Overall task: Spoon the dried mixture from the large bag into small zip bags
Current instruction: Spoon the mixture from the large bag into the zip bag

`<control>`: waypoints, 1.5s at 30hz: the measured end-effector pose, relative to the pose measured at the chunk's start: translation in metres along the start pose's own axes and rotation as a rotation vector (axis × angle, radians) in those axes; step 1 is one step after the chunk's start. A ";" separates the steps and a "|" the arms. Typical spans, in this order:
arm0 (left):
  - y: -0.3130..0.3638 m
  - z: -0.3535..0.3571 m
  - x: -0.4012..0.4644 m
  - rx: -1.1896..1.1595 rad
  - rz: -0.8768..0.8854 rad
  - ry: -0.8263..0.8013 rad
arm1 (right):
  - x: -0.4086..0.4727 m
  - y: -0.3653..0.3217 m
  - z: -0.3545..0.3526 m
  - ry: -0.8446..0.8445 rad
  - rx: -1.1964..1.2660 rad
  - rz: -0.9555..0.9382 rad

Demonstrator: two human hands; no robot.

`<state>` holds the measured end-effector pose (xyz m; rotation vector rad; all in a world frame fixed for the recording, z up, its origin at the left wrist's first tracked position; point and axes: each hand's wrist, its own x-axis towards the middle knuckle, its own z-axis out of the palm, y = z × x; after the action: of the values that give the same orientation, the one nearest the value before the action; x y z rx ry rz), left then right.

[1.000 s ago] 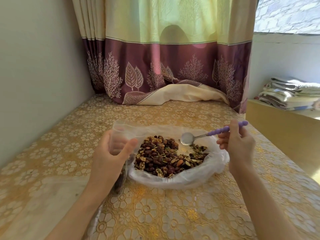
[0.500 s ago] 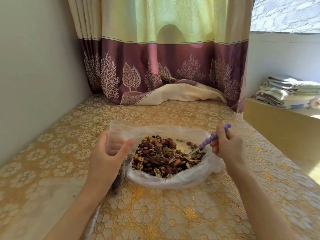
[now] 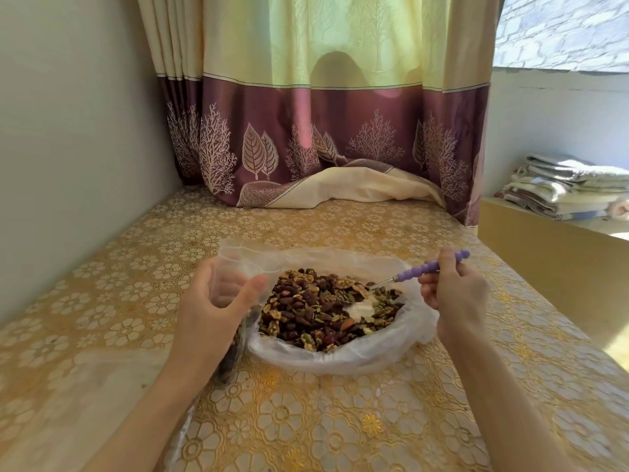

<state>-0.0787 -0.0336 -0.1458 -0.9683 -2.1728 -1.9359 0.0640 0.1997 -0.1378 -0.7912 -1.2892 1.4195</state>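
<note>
From the head view: a second ago the spoon (image 3: 412, 274) hovered empty, now the right hand (image 3: 454, 292) pinching its purple handle has dug it into the dried mixture (image 3: 323, 308) in the large bag (image 3: 340, 359) on the table (image 3: 306, 420). The left hand (image 3: 212, 311) grips the small zip bag (image 3: 231, 264) open just beside it, so next scoop's loading.

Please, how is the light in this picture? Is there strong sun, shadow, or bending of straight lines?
Head view: sun comes through the curtain, where a rounded shadow shows; a bright patch blows out the far right edge; the wall line on the left bows from the wide lens; the dried mixture and both hands look reasonably sharp.
</note>
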 end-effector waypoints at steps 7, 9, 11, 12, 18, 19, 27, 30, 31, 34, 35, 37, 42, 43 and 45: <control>-0.002 0.009 -0.005 -0.002 -0.028 -0.030 | -0.001 -0.018 0.009 -0.015 0.068 -0.004; 0.003 -0.015 0.003 -0.014 -0.006 0.049 | -0.007 -0.044 0.047 -0.120 0.136 -0.013; 0.006 -0.012 0.006 -0.016 0.002 0.032 | -0.004 -0.054 0.057 -0.145 0.153 -0.036; 0.006 -0.011 0.006 -0.023 0.008 0.024 | -0.005 -0.058 0.062 -0.155 0.163 -0.047; 0.004 0.000 0.001 -0.044 0.009 -0.010 | -0.016 -0.068 0.086 -0.278 0.174 -0.056; 0.003 0.001 0.001 -0.046 0.006 -0.012 | -0.020 -0.069 0.091 -0.305 0.154 -0.065; 0.001 0.000 0.000 -0.087 -0.016 0.021 | -0.058 -0.084 0.128 -0.564 -0.119 -0.430; -0.001 0.000 0.001 -0.069 -0.026 0.029 | -0.067 -0.094 0.135 -0.650 -0.204 -0.613; -0.001 0.000 0.001 -0.073 -0.040 0.027 | -0.068 -0.097 0.136 -0.671 -0.221 -0.651; -0.001 0.001 0.001 -0.087 -0.064 0.027 | -0.068 -0.102 0.137 -0.689 -0.217 -0.707; -0.001 0.000 0.001 -0.083 -0.064 0.031 | -0.067 -0.103 0.136 -0.683 -0.197 -0.703; 0.000 0.000 0.001 -0.074 -0.061 0.036 | -0.062 -0.103 0.133 -0.655 -0.141 -0.662; 0.001 -0.001 0.001 -0.027 -0.011 0.040 | -0.037 -0.097 0.113 -0.500 0.009 -0.426; 0.001 -0.001 0.001 -0.018 -0.007 0.042 | -0.031 -0.096 0.108 -0.448 0.029 -0.379; 0.003 -0.001 0.000 -0.013 -0.005 0.047 | -0.021 -0.092 0.096 -0.355 0.064 -0.306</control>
<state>-0.0778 -0.0343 -0.1431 -0.9113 -2.1422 -1.9570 0.0033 0.1432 -0.0325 -0.2862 -1.5499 1.3792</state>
